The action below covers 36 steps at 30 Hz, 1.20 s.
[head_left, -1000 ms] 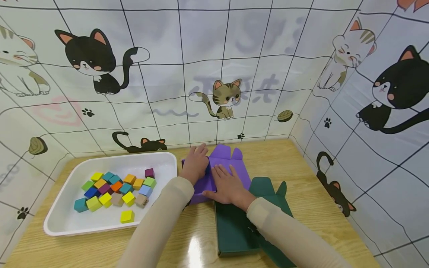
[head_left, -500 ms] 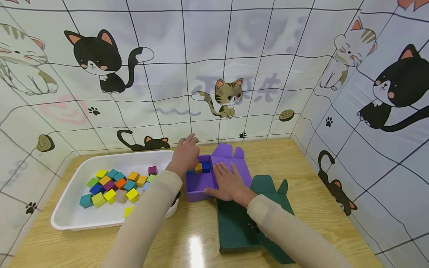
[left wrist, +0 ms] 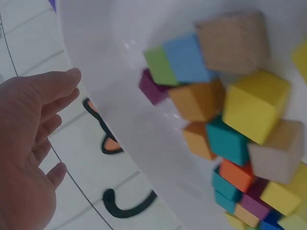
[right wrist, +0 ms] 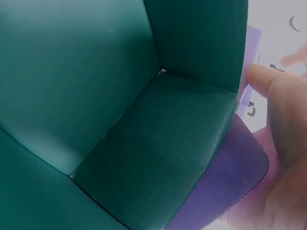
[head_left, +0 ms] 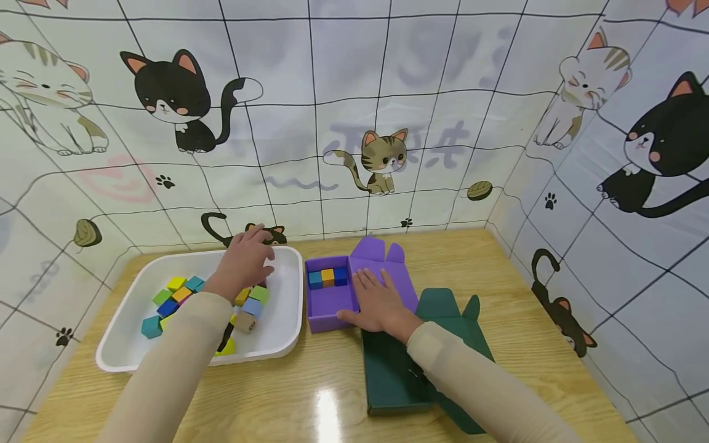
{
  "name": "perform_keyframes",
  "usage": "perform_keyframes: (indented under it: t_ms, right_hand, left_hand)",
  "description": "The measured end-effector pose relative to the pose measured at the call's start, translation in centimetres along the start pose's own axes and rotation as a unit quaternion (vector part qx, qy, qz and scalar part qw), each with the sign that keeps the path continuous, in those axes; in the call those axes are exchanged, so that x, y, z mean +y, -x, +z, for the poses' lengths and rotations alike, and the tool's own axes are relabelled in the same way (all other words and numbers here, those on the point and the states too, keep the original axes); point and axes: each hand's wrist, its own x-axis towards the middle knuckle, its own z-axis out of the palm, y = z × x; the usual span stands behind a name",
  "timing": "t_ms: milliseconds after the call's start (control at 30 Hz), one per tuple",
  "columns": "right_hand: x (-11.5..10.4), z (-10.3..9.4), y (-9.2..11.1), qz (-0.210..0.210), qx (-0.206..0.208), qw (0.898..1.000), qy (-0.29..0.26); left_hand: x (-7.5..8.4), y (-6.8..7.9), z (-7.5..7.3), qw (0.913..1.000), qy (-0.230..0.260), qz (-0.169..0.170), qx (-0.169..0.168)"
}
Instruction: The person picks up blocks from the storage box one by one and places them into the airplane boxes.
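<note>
My left hand [head_left: 244,261] hovers over the back part of a white tray [head_left: 292,307], fingers loose and holding nothing. Colored wooden cubes lie in the tray, partly hidden by that arm; the left wrist view has a yellow cube [left wrist: 256,105] and a plain wood cube [left wrist: 232,43] near the hand. My right hand [head_left: 379,301] rests with straight fingers on the right edge and lid of an open purple box [head_left: 332,324]. Along the box's back wall sit a teal cube [head_left: 315,280], an orange cube [head_left: 328,277] and a blue cube [head_left: 340,276] in a row.
An open dark green box [head_left: 396,387] stands in front of the purple one, partly under my right forearm, its lid [head_left: 451,314] spread to the right. Behind the wooden table [head_left: 266,406] hangs a cat-patterned curtain [head_left: 288,135], which continues down both sides.
My left hand has left the purple box and moved left over the tray, uncovering the row of three cubes. The right hand has stayed on the box.
</note>
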Motion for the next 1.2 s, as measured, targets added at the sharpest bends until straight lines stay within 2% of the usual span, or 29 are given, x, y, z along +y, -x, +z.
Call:
perform_keyframes:
  t_ms: [200, 367, 633, 1200]
  right_hand:
    - [-0.4, -0.1, 0.1, 0.002, 0.001, 1.0, -0.003]
    - [-0.2, 0.2, -0.1, 0.002, -0.003, 1.0, 0.002]
    - [-0.1, 0.2, 0.0, 0.007, -0.002, 1.0, 0.008]
    - [-0.1, 0.3, 0.0, 0.0, 0.008, 1.0, 0.0]
  left_hand:
    - [-2.5, 1.8, 1.4, 0.9991, 0.002, -0.031, -0.027]
    - [-3.3, 1.9, 2.6, 0.998, 0.002, -0.048, -0.042]
    - [-3.4, 1.4, 4.1, 0.9981, -0.038, -0.031, -0.036]
    - [-2.9, 1.1, 4.4, 0.9958, -0.079, -0.031, -0.035]
